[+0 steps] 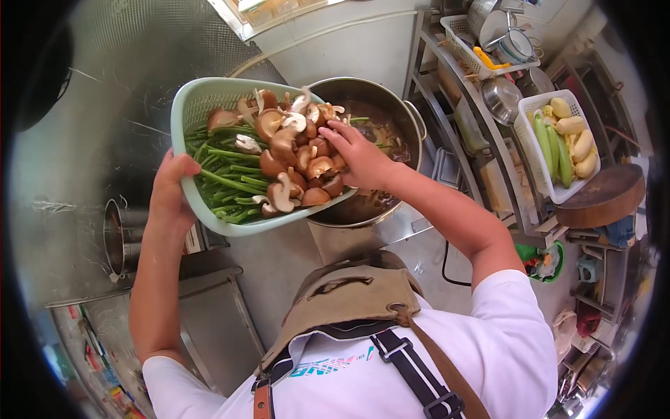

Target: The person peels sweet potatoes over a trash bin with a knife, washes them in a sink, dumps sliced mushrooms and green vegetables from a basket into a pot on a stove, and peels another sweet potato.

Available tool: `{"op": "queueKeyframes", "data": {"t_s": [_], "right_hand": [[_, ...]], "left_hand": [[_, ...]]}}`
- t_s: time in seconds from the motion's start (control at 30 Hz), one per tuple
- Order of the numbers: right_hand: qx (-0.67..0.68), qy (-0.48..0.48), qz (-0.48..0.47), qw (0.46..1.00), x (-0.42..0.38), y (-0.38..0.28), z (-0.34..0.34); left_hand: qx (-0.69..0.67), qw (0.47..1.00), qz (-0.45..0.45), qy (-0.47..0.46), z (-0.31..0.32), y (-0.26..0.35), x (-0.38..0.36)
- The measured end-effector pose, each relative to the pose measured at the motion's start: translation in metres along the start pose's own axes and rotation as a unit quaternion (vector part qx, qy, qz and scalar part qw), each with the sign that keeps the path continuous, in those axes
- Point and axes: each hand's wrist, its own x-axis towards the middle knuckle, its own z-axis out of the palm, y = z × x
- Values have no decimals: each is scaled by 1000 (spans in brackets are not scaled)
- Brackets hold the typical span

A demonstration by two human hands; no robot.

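Note:
My left hand (171,188) grips the near rim of a pale green basket (192,101), holding it tilted over a large steel pot (391,105). The basket carries brown mushrooms (286,150) piled on long green stalks (223,178). My right hand (359,153) reaches into the basket at its pot-side edge, fingers resting on the mushrooms. The pot holds dark brown liquid with a few green pieces floating in it.
A metal rack (488,146) stands to the right with a white basket of corn and green vegetables (562,140), steel bowls (502,98) and a round wooden board (604,195). A smaller steel pot (118,234) sits at the left on the steel counter.

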Motion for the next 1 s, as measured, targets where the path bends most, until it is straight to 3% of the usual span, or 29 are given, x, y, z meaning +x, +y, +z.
{"op": "queueKeyframes", "data": {"t_s": [0.27,0.6,0.67,0.8,0.93,1.0], "right_hand": [[31,-7,22,999,-1,26,-7],[4,-101,35,994,18,44,-12],[15,-145,74,986,29,37,-19],[23,-186,37,982,44,40,-24],[131,-259,88,953,72,7,-38],[47,-232,87,968,74,-1,-31]], "left_hand": [[30,1000,-10,3,10,7,14],[72,997,-21,-12,13,31,22],[81,996,-30,-17,23,40,21],[113,992,-29,-52,25,51,28],[119,992,-40,-24,21,55,35],[134,990,-35,-19,35,56,27]]}}
